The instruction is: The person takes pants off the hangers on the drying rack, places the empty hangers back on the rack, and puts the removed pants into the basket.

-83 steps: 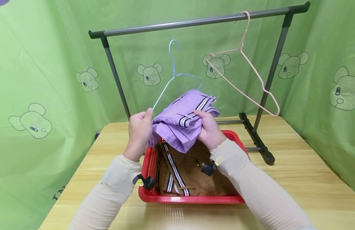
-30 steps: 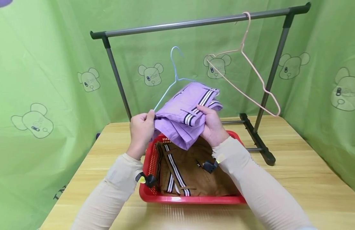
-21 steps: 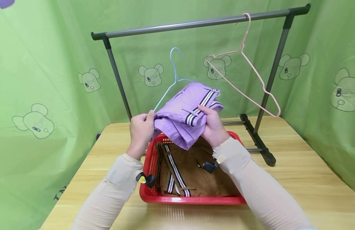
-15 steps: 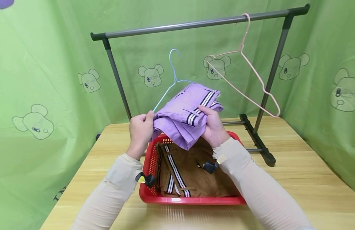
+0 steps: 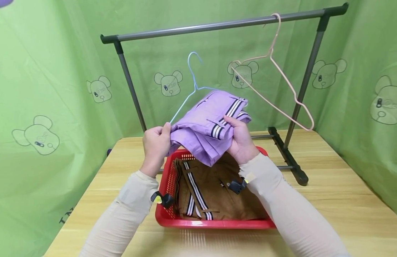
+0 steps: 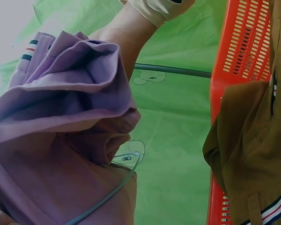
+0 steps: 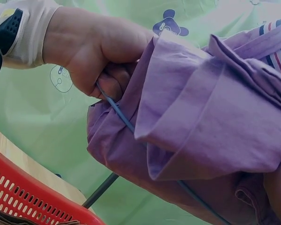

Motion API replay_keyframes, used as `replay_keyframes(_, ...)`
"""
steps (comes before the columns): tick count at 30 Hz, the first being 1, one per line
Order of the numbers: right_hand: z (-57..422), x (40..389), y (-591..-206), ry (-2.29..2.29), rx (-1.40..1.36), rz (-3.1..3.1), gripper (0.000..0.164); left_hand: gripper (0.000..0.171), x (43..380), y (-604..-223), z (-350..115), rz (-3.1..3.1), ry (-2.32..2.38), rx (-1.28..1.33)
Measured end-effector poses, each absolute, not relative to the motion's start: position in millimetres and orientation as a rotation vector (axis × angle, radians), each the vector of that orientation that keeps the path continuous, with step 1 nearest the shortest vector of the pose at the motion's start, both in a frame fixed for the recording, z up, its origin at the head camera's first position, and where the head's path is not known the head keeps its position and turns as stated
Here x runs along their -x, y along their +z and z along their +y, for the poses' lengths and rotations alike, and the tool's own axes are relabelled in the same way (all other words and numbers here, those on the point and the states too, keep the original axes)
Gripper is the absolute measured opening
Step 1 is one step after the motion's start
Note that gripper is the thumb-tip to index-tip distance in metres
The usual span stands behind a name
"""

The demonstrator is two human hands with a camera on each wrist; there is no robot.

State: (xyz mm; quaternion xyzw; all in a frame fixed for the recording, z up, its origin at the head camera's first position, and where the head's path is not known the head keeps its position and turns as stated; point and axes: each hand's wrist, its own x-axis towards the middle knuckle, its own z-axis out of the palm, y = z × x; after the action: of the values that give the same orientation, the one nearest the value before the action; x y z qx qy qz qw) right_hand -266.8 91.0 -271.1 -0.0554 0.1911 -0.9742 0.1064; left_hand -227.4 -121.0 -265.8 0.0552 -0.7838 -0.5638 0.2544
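Note:
My left hand (image 5: 155, 144) grips the lower left corner of a blue wire hanger (image 5: 186, 101), whose hook points up. Draped over the hanger's right part are folded purple trousers (image 5: 204, 116) with black-and-white striped trim. The right hand (image 5: 242, 142) pinches the trousers near that trim, thumb on top and fingers hidden beneath. In the right wrist view, the hanger's bar (image 7: 122, 116) leaves the curled left fingers and passes under the purple cloth (image 7: 196, 126). Loose folds of the trousers (image 6: 61, 112) fill the left wrist view. Both hands are above a red basket (image 5: 214, 223).
Brown trousers (image 5: 224, 196) with striped trim lie folded in the basket on the wooden table (image 5: 118, 200). Behind stands a grey clothes rack (image 5: 198, 29), a pink hanger (image 5: 291, 89) hooked on its bar. Green printed curtains (image 5: 40, 89) enclose the table.
Over the earlier frames the trousers rise and move right with the right hand, while the hanger's hook sinks, so more of its right arm is covered. Only slight shifts appear in the last second.

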Motion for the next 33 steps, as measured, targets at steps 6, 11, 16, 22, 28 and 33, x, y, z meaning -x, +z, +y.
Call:
replay_keyframes(6, 91.5, 266.1, -269.5, -2.869, 0.171, 0.549, 0.032, 0.043, 227.7, -265.9, -123.1, -2.145, -1.532, -0.169)
replay_keyframes(11, 92.5, 265.4, -269.5, -2.864, 0.186, 0.546, 0.027, 0.041, 228.5, -266.4, -124.8, -2.154, -1.511, -0.177)
replay_keyframes(16, 93.7, 265.2, -269.0, -2.874, 0.197, 0.536, 0.025, 0.04, 227.5, -266.6, -125.0, -2.157, -1.507, -0.168)
replay_keyframes(22, 97.1, 267.3, -268.7, -2.877, 0.171, 0.501, 0.029, 0.042, 225.5, -267.7, -124.0, -2.151, -1.491, -0.154)
replay_keyframes(28, 103.1, 270.1, -268.9, -2.895, 0.159, 0.439, 0.032, 0.04, 226.4, -270.0, -125.5, -2.146, -1.485, -0.154)
replay_keyframes(33, 105.3, 270.9, -267.3, -2.887, 0.17, 0.381, 0.032, 0.042, 226.8, -271.0, -126.1, -2.143, -1.465, -0.15)
